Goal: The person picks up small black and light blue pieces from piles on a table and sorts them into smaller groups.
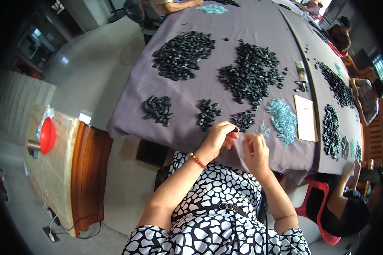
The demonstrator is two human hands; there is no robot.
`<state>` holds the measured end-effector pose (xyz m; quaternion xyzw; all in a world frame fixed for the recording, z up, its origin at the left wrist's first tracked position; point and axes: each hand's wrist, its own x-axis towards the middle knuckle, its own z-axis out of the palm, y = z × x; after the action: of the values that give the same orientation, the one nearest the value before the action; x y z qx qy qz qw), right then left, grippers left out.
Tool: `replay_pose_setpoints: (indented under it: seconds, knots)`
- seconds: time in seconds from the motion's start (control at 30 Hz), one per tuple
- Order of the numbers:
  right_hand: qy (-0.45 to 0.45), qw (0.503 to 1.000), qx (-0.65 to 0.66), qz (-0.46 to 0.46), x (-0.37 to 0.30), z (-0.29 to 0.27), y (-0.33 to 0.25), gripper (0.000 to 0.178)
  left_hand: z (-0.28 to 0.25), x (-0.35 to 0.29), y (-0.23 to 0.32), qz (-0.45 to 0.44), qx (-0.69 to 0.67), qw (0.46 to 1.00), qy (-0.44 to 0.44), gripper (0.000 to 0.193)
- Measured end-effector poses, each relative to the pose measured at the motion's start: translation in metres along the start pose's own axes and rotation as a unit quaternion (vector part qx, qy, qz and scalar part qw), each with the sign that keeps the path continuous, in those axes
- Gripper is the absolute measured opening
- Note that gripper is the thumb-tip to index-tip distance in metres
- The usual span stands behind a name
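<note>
At the near edge of the cloth-covered table, my left hand (219,139) is closed, pinching a small dark piece (235,129) between thumb and forefinger. Facing it, a short gap away, my right hand (256,154) has its fingertips drawn together; whatever they hold is too small to make out. Just beyond my hands lies a small pile of black pieces (243,120). Beside it is a sparse scatter of tiny pale blue bits (264,130), with a larger heap of the same pale blue bits (281,121) to the right. Two more small black piles (157,110) lie to the left.
Two large heaps of black pieces (184,55) lie farther back. On the right are a tube (301,72) and a cream board (306,117). Other people sit around the table, one by a red chair (312,212). A wooden cabinet (89,178) with a red bowl (48,135) stands left.
</note>
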<state>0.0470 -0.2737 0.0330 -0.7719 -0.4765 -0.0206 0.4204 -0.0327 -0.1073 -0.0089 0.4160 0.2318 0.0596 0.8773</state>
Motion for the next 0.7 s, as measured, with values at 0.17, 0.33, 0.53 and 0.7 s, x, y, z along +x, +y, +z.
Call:
replay_pose_setpoints:
  seconds: [0.17,0.33,0.53,0.7]
  knots:
    - [0.097,0.986,-0.124,0.052,-0.001,-0.018,0.048,0.017,0.006,-0.01,-0.014,0.017,0.08,0.997,-0.004,0.023]
    - [0.044,0.981,-0.185,0.031,-0.003,-0.018,0.06,0.017,0.01,-0.018,-0.012,0.029,0.143,0.989,0.003,0.025]
    - [-0.066,0.954,-0.272,0.109,-0.003,-0.003,0.068,0.025,0.005,-0.019,-0.012,0.037,0.162,0.986,-0.028,0.026]
    - [-0.081,0.948,-0.293,0.097,-0.002,-0.003,0.067,0.026,-0.001,-0.017,-0.02,0.059,0.154,0.985,-0.048,0.027]
